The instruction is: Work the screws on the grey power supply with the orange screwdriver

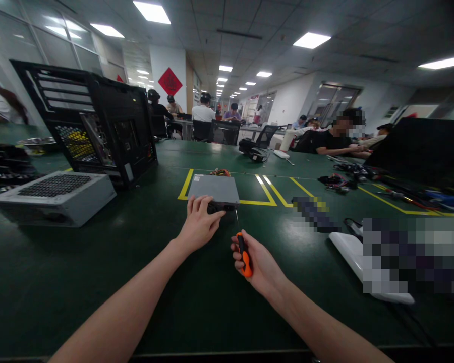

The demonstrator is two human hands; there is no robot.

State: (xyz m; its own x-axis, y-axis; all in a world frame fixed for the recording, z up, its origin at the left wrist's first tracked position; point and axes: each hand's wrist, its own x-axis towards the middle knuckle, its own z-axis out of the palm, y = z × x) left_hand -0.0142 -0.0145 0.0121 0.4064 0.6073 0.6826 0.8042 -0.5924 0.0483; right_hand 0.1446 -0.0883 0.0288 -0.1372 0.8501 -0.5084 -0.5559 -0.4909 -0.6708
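A small grey computer power supply (215, 187) lies on the green table in front of me, its coloured cables (220, 172) bunched at the far side. My left hand (201, 220) grips its near left corner, fingers on top and thumb along the near face. In my right hand (255, 257) is a screwdriver (244, 256) with an orange and black handle. Its thin shaft points up and away, the tip close to the near right corner of the power supply. Whether the tip touches a screw I cannot tell.
To the left stand a black computer case (117, 126) and a larger grey power supply (75, 201). Yellow tape (270, 196) marks the green table (196, 312). On the right lie a white device (357, 262), loose cables (336, 182) and a dark monitor (423, 151). People sit farther back.
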